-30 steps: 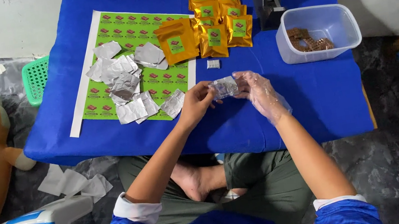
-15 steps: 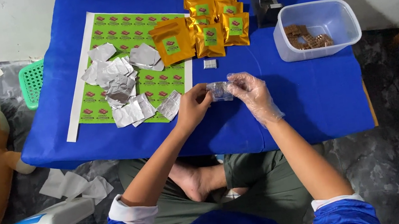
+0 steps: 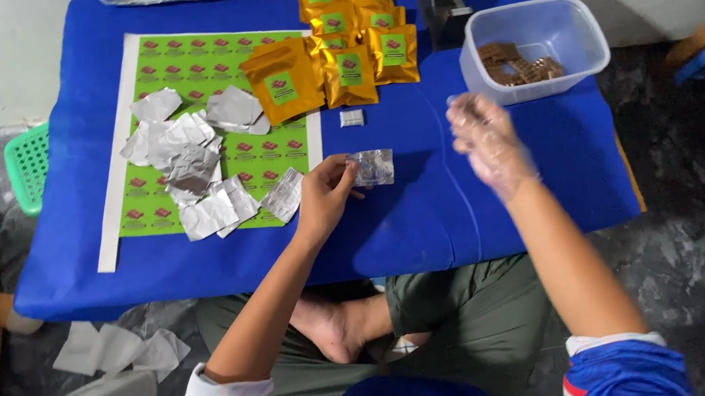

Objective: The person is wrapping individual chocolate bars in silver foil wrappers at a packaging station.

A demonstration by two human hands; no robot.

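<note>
Since the earlier frame, right hand [image 3: 487,141], gloved, has left the small crinkled silver foil square [image 3: 372,167]; fingers spread, holding nothing, near one clear plastic tub [image 3: 579,30]. Left hand [image 3: 326,195] pinches the foil mid blue tabletop [image 3: 429,205]. Seven orange pouches [image 3: 281,80] counted at far edge.

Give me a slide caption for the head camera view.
Left hand holds a foil square over the blue table; gloved right hand hovers near the clear tub.
</note>
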